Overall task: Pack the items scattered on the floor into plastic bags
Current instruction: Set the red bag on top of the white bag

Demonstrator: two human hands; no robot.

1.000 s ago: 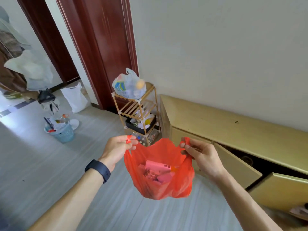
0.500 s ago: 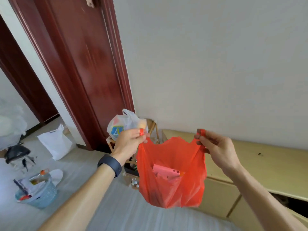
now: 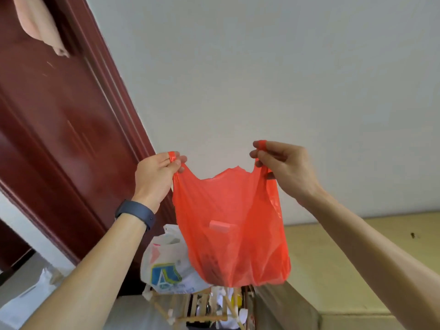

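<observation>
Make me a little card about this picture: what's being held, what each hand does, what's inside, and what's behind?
held thing: red plastic bag, hanging in the air
left hand: pinches one handle
right hand: pinches the other handle
inside: a pink box shows through; the rest is too dim to name
behind: white bag with blue logo on a wooden rack
sides: dark red door left, yellow cabinet right

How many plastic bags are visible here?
3. The thin red plastic bag is held up at centre; a white plastic bag with a blue logo sits on the wooden rack; a blurred white bag, lower left. Others may be hidden.
</observation>
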